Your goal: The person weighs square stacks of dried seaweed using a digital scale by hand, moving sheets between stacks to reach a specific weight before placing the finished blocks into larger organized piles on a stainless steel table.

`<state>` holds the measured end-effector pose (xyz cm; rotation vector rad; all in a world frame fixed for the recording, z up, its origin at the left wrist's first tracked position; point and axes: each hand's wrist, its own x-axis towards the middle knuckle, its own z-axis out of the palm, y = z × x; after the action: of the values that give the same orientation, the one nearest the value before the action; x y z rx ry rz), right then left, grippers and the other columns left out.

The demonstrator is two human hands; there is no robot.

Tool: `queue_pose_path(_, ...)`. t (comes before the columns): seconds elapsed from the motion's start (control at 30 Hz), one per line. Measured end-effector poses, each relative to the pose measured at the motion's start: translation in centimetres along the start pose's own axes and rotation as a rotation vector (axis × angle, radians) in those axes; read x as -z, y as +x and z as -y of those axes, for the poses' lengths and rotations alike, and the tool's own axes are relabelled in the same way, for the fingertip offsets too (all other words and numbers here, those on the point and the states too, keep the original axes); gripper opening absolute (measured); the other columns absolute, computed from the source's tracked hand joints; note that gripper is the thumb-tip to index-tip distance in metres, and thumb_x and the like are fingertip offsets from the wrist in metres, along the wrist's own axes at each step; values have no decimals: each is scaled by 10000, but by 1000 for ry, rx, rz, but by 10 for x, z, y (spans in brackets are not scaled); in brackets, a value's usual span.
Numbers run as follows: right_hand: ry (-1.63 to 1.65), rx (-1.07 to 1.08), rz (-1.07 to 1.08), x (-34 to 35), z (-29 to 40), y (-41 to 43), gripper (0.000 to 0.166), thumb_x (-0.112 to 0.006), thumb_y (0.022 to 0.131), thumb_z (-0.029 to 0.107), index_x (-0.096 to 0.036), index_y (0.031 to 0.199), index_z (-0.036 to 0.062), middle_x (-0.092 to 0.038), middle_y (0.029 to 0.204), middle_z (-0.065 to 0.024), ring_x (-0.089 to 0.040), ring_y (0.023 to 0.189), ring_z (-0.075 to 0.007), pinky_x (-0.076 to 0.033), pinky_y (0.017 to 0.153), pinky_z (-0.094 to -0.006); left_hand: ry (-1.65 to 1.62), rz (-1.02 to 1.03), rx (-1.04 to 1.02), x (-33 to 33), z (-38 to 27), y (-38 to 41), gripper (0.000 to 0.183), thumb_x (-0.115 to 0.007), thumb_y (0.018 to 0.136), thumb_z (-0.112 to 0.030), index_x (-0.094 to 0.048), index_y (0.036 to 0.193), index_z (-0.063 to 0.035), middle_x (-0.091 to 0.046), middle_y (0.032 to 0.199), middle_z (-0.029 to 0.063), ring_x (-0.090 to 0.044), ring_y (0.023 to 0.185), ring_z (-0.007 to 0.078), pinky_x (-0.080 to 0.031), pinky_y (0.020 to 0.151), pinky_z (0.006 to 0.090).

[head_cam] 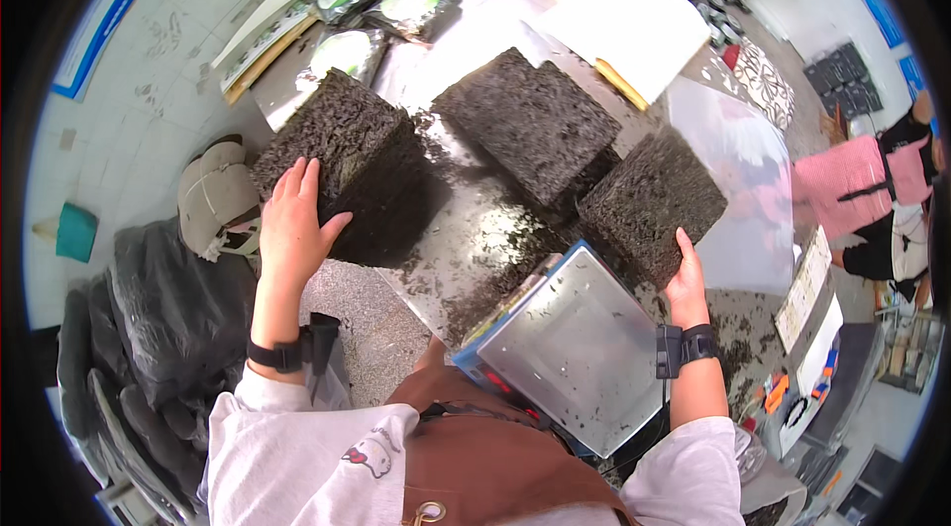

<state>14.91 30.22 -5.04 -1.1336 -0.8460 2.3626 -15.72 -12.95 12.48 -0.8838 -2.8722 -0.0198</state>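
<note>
My left hand (297, 218) lies on the near edge of a tall stack of dark dried seaweed sheets (338, 125), its thumb spread away from the fingers. At the right, my right hand (685, 281) grips the corner of a thinner stack of seaweed sheets (654, 199). Its thumb is on top and the other fingers are hidden beneath. Between the two, a third seaweed stack (531, 121) sits on the metal table (423, 284), its top layers uneven. Directly before me is a digital scale (576, 348) with a bare metal pan and red lit digits.
Sealed packets with green-and-white labels (416, 6) lie at the back left. White sheets (631, 28) and a translucent plastic sheet (732, 192) are toward the right. Seaweed crumbs litter the table. Black plastic-wrapped bundles (178, 303) stand at my left; another person (847, 177) is at far right.
</note>
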Motion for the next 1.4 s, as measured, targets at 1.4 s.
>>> queue_pose_path(1.4, -1263, 559, -1142, 48, -103, -416, 660, -735, 703, 233, -451, 1259, 20, -510, 1264, -190, -497, 1161, -334, -416, 963, -403, -183, 306, -1453, -45, -242, -163, 628, -726, 707, -274, -516, 1272, -103, -483, 1238, 102, -474, 1103, 289, -398, 902, 397)
